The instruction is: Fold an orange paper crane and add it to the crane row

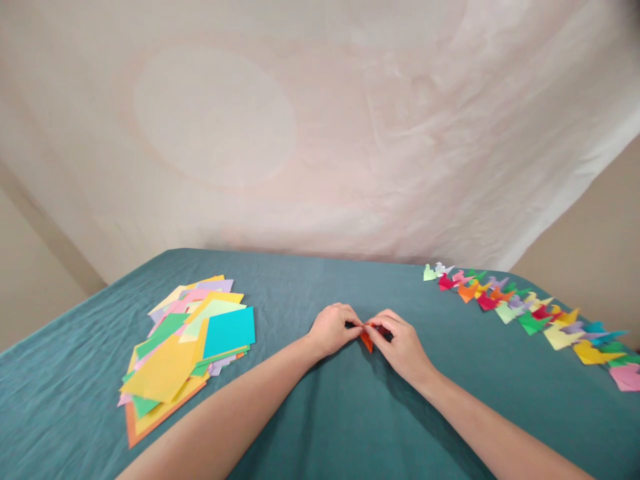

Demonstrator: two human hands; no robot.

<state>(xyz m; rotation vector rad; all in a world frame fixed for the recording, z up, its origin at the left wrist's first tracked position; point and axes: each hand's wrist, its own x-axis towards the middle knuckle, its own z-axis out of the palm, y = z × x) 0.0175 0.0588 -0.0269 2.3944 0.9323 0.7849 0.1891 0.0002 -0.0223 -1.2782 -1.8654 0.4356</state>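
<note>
A small piece of folded orange paper [367,341] is held between my two hands, over the middle of the table. My left hand [334,329] pinches its upper left part between thumb and fingertips. My right hand [396,340] grips it from the other side, thumb and index finger closed on the paper's top edge. Most of the paper is covered by my fingers; one orange point shows below them.
Loose sheets of coloured paper [165,363] lie in a spread pile on the left, a blue sheet [229,331] on top. Several folded paper birds [533,323] stand in rows along the right. A green cloth [300,280] covers the table; a pale sheet [320,133] hangs behind.
</note>
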